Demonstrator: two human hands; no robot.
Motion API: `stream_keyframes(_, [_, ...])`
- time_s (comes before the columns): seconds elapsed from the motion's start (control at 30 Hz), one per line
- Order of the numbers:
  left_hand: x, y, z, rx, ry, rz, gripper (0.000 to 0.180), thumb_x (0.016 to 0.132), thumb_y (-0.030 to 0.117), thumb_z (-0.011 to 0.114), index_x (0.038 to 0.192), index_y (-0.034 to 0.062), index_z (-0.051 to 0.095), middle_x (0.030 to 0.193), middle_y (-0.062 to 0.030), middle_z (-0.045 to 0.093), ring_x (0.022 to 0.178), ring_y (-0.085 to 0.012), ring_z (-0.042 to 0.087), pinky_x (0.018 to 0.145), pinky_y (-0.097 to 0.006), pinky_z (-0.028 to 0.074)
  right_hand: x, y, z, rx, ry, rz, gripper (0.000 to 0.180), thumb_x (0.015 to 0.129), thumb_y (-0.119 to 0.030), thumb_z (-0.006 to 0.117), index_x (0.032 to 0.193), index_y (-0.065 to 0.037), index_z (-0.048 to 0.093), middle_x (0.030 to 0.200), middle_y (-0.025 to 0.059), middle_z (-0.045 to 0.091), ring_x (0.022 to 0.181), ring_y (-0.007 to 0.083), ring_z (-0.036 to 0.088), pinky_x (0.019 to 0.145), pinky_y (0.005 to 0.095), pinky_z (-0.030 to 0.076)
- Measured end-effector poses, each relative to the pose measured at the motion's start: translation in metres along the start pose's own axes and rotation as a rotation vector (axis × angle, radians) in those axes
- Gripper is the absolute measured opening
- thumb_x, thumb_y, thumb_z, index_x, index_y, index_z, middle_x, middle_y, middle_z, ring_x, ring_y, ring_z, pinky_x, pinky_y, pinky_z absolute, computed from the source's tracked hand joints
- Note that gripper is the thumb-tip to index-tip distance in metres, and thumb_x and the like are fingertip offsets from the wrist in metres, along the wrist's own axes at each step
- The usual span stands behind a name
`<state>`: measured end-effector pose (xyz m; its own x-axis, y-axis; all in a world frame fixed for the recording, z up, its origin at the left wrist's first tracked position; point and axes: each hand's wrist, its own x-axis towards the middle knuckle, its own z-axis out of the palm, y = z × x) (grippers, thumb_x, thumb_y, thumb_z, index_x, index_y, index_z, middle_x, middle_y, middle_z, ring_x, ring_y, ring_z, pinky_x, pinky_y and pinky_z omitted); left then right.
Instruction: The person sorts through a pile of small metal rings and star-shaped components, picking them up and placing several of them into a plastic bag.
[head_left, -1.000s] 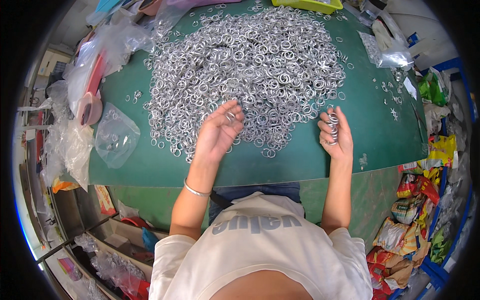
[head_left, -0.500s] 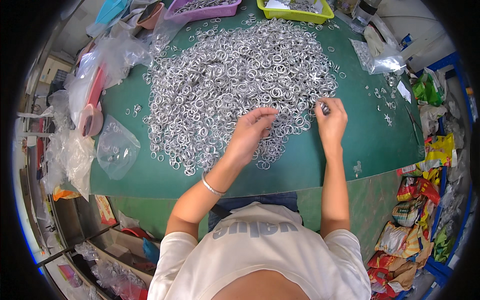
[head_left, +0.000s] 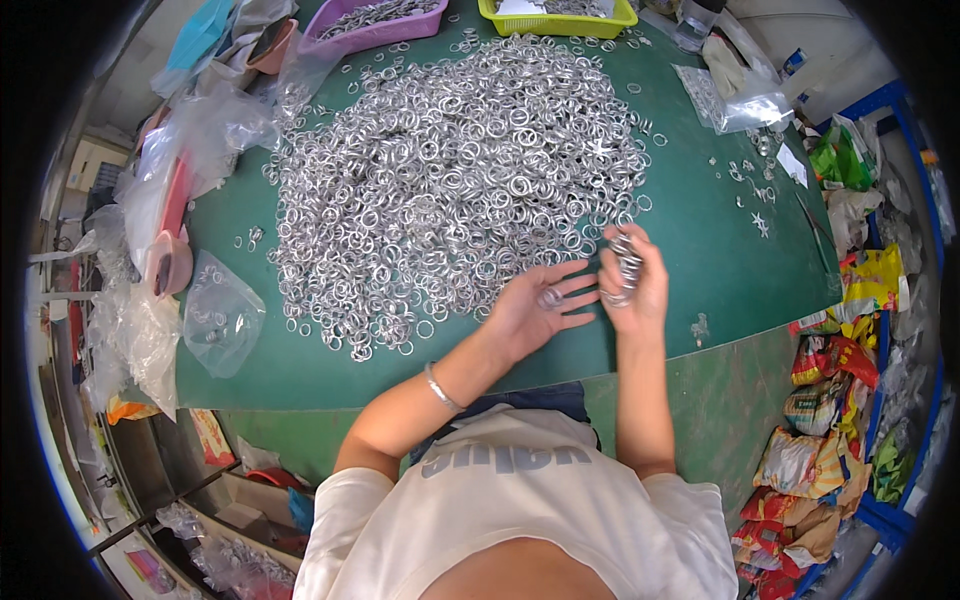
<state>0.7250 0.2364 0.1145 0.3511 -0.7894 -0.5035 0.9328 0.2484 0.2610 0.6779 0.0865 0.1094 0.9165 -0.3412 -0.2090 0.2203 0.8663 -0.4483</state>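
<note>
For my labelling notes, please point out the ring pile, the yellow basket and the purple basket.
Ring pile (head_left: 450, 180): head view, its middle.
Yellow basket (head_left: 560, 28): head view, near wall.
Purple basket (head_left: 390, 34): head view, near wall.

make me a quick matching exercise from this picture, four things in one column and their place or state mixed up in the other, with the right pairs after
Column one
1. left hand
2. right hand
3. bracelet
4. purple basket

Column two
A. left of the yellow basket
B. curled around several rings
C. spread open
D. worn on the left arm

Right pairs: 1-C, 2-B, 3-D, 4-A
</note>
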Motion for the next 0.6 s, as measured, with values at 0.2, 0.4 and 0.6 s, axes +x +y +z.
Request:
stream_keyframes(0.2, [0.014,-0.018,0.009,-0.27,-0.106,0.253,0.032,0.096,0.036,0.038,0.11,0.0116,0.053,0.107,-0.0054,0.057,0.101,-0.0195,0.055,0.09,-0.037,0.044,-0.007,0.025,0.027,-1.56,-0.396,-0.973,0.005,0.078,-0.002,0.062,0.083,-0.001,0.062,0.086,0.0111,0.063,0.073,0.0204,0.057,0.069,0.0309,0.044])
stream_keyframes(0.4, [0.023,-0.013,0.007,-0.311,-0.003,0.233,0.029,0.095,0.028,0.042,0.112,0.0081,0.055,0.106,-0.0098,0.058,0.094,-0.0215,0.058,0.089,-0.035,0.045,0.006,0.015,0.041,-1.413,-0.154,-0.968,0.006,0.076,-0.004,0.063,0.082,-0.002,0.062,0.086,0.0104,0.062,0.085,0.0265,0.056,0.079,0.037,0.04])
stream_keyframes(0.6, [0.017,-0.019,0.001,-0.266,-0.053,0.208,0.039,0.096,0.032,0.04,0.12,0.0028,0.051,0.116,-0.0168,0.055,0.095,-0.0288,0.056,0.077,-0.04,0.049,0.108,-0.016,0.014,-2.137,0.263,-0.993,0.022,0.079,-0.027,0.066,0.082,-0.005,0.068,0.09,0.0081,0.061,0.091,0.0262,0.051,0.077,0.0409,0.037])
